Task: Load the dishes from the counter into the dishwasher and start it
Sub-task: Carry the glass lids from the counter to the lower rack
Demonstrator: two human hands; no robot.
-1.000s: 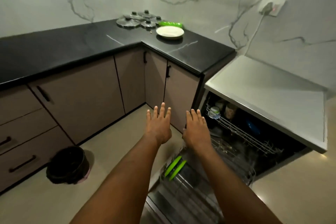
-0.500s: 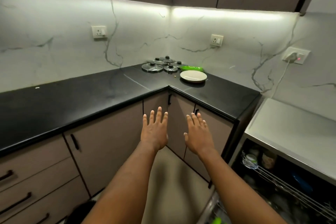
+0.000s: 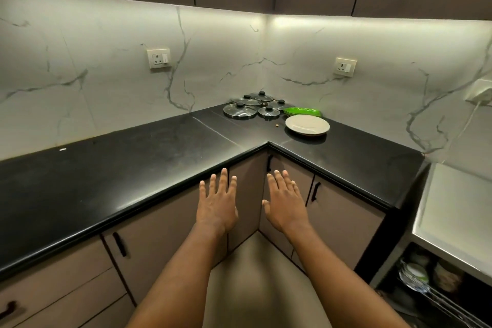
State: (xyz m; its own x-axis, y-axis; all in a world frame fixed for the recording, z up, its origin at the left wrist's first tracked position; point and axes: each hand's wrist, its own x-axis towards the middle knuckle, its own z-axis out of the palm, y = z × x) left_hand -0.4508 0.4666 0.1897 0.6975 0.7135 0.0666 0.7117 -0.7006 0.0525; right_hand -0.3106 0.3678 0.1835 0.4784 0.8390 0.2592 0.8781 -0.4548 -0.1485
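A white plate (image 3: 307, 124) lies on the black counter (image 3: 149, 157) near the inner corner. A green plate (image 3: 302, 110) sits just behind it. Several glass lids with black knobs (image 3: 249, 108) are grouped against the wall to its left. My left hand (image 3: 217, 202) and my right hand (image 3: 286, 201) are stretched out side by side, palms down, fingers spread, holding nothing. They hover in front of the corner cabinets, below the counter edge and well short of the plates. The open dishwasher (image 3: 442, 282) shows at the lower right, with dishes in its upper rack.
The dishwasher's light grey top (image 3: 458, 210) adjoins the counter's right end. Cabinet doors with black handles (image 3: 119, 243) run under the counter. Wall sockets (image 3: 159, 58) sit on the marble backsplash, and a plugged-in cable (image 3: 468, 117) hangs at the right. Beige floor lies below my arms.
The view has tilted up from the dishwasher's racks and floor toward the counter corner. My hands stay open and side by side, now nearer the counter edge.
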